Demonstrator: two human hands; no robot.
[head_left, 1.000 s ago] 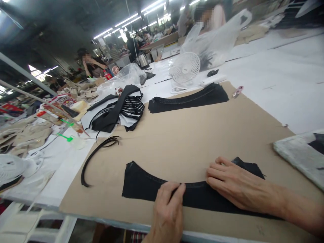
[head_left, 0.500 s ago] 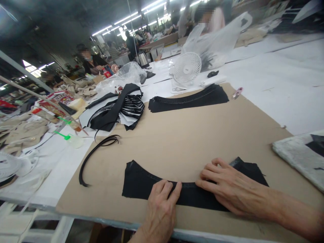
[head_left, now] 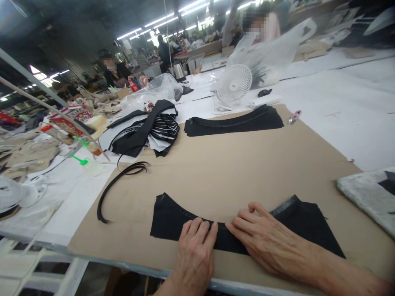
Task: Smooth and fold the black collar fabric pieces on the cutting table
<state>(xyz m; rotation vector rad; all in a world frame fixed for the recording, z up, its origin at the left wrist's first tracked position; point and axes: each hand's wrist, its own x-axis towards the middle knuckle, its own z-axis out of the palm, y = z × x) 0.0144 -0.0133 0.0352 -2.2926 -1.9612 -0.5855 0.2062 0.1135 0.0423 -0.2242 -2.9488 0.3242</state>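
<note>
Under both your flat, open palms lies the curved black fabric piece [head_left: 173, 220]: left hand [head_left: 194, 257] at six o'clock, right hand [head_left: 265, 242] at four, gripping nothing.

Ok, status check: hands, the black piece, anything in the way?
Left hand and right hand flat on curved black fabric piece, nothing gripped. Piece lies on brown paper. Black strap left of it, apart.

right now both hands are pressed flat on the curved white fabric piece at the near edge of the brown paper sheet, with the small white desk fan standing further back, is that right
Not quite: the curved fabric piece is black, not white, as the head view shows. The rest holds: the left hand and right hand both lie flat on it at the near edge of the brown paper sheet, and the small white desk fan stands further back.
</note>
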